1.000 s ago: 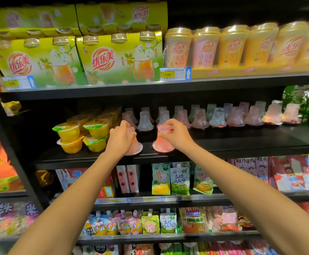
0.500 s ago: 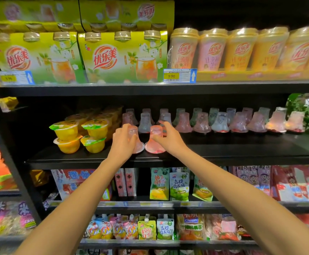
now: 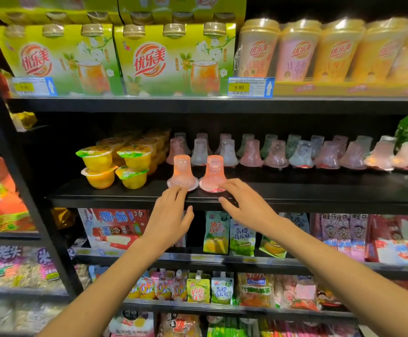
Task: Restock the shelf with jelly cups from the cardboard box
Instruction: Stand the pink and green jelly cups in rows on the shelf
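Where both arms reach up to the black shelf [image 3: 295, 190], the scene reads as follows.

Left hand [image 3: 169, 215]: fingers straight and spread, grasping nothing; fingertips at the base rim of the left cup, contact cannot be told.
Right hand [image 3: 244, 205]: fingers loosely extended, grasping nothing; fingertips just beside the base of the right cup.
Left cup [image 3: 182, 172]: pink bell-shaped jelly cup, standing wide end down near the front edge of the shelf.
Right cup [image 3: 213, 173]: same shape and colour, standing wide end down, its base rim touching or almost touching that of the left cup.
Rear row [image 3: 276, 154]: more bell-shaped jelly cups in pale pink, green and clear tones, lined up behind the two front cups and running to the right.
Yellow cups [image 3: 115, 164]: fruit cups with green-edged lids, stacked two high, just left of the left cup.
Top shelf: green-yellow drink packs [image 3: 173, 62] on the left, tall cups [image 3: 319, 49] on the right, price tag [image 3: 250, 87] reading 9.90 between them.
Lower shelves: pouches [image 3: 229, 234] and other packaged snacks.
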